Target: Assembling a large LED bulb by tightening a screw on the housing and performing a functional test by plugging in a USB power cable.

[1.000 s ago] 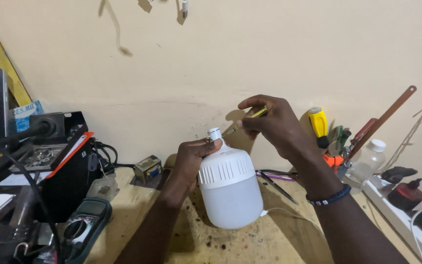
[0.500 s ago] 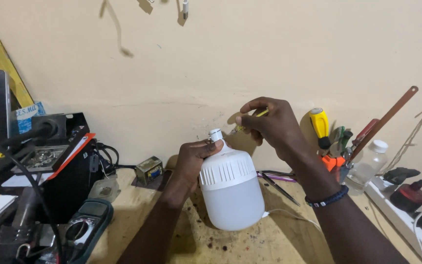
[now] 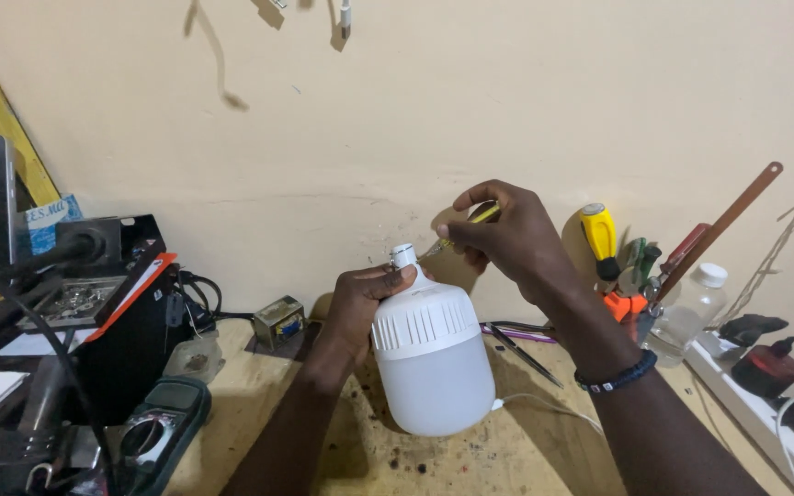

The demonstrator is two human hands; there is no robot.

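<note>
So the big thing here is the workbench (image 3: 470,459), a scuffed wooden top pushed against a cream wall, cluttered on both sides. On the left there's a black equipment stack (image 3: 94,303) and a multimeter (image 3: 158,427) at the near edge. Dead centre is a large white LED bulb (image 3: 432,367), dome down on the wood, neck pointing up and away.

The left hand (image 3: 360,308) is wrapped around the bulb's upper body near the neck, fingers clenched on it. The right hand (image 3: 512,239) pinches a small yellow-handled screwdriver (image 3: 457,234), its tip right at the neck.

Compared with a second ago, the bulb sits about where it was and that tool hand has dropped a bit closer to the neck, so the screwdriver looks like it's actually working the base now.

Off right: a yellow-handled tool (image 3: 597,234), a clear bottle (image 3: 686,312).
</note>
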